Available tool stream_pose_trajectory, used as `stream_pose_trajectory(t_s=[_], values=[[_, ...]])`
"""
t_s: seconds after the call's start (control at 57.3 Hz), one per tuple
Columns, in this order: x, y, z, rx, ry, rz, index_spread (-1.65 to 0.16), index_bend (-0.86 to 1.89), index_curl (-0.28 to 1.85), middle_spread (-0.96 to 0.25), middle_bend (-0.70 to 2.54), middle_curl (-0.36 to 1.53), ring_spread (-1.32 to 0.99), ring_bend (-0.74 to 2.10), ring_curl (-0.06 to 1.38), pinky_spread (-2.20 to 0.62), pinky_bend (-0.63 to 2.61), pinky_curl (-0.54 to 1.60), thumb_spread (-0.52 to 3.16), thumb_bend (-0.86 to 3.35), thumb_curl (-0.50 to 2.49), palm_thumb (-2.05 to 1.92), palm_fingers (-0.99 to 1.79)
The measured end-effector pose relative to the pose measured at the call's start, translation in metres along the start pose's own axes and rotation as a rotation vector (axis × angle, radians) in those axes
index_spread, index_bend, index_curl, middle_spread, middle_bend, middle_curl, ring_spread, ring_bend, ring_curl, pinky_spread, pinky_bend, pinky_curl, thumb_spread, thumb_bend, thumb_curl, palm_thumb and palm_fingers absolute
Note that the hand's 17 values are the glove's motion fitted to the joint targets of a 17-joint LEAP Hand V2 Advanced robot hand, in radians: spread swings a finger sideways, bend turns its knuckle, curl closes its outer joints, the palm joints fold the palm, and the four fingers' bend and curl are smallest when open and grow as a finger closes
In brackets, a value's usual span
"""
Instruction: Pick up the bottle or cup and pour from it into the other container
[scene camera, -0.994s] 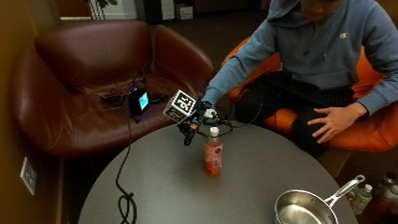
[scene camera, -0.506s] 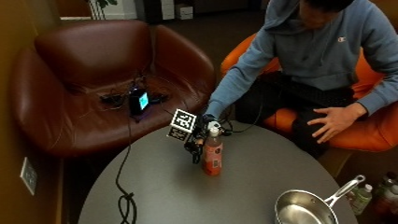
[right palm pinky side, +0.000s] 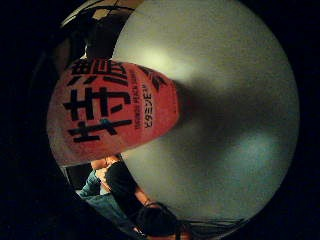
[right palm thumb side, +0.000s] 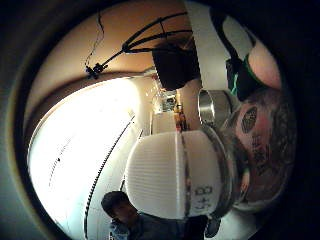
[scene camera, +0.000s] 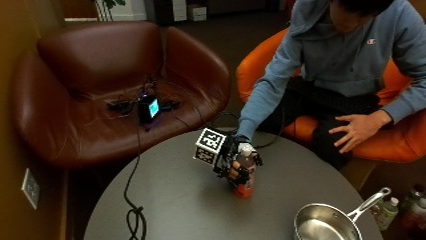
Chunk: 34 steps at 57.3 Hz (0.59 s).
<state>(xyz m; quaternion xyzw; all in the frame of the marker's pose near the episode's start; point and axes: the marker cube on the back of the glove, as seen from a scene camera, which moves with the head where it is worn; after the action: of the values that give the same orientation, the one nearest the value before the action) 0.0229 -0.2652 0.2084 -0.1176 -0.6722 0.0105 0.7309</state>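
Observation:
A small bottle (scene camera: 243, 187) with a red label and a white cap stands upright on the round grey table (scene camera: 173, 210). My gloved right hand (scene camera: 238, 161) is wrapped round its upper part, fingers curled about the neck and shoulder. In the little finger side palm view the red label (right palm pinky side: 115, 112) fills much of the picture, with the table beyond it. The thumb side palm view shows the white cap (right palm thumb side: 165, 175) close up and the steel pan (right palm thumb side: 212, 105) behind it. That pan (scene camera: 313, 212) sits at the table's near right edge, handle pointing off the table.
A black cable (scene camera: 133, 216) lies coiled on the table's left side and runs up to a brown leather armchair (scene camera: 100, 85). The person sits on an orange seat (scene camera: 393, 142), bare hand (scene camera: 358, 129) on a knee. Small bottles (scene camera: 399, 210) stand on the floor at right.
My hand has dropped from just above the cap down onto the bottle and curled round its upper part. The bottle still stands on the table.

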Motion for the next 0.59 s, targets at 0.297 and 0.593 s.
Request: stream_pose_trajectory(t_s=[0.297, 0.593], values=[[-0.018, -0.008, 0.027, 0.032, 0.056, 0.062, -0.27, 0.24, 0.44, -0.13, 0.36, 0.43, -0.23, 0.37, 0.36, 0.03, 0.14, 0.22, 0.37, -0.03, 0.63, 1.07, 0.95], [-0.082, -0.003, 0.031, 0.030, 0.392, 0.108, -0.25, 0.19, 0.47, -0.13, 0.31, 0.46, -0.24, 0.33, 0.38, -0.05, 0.16, 0.24, 0.28, -0.03, 0.68, 1.07, 1.02]])
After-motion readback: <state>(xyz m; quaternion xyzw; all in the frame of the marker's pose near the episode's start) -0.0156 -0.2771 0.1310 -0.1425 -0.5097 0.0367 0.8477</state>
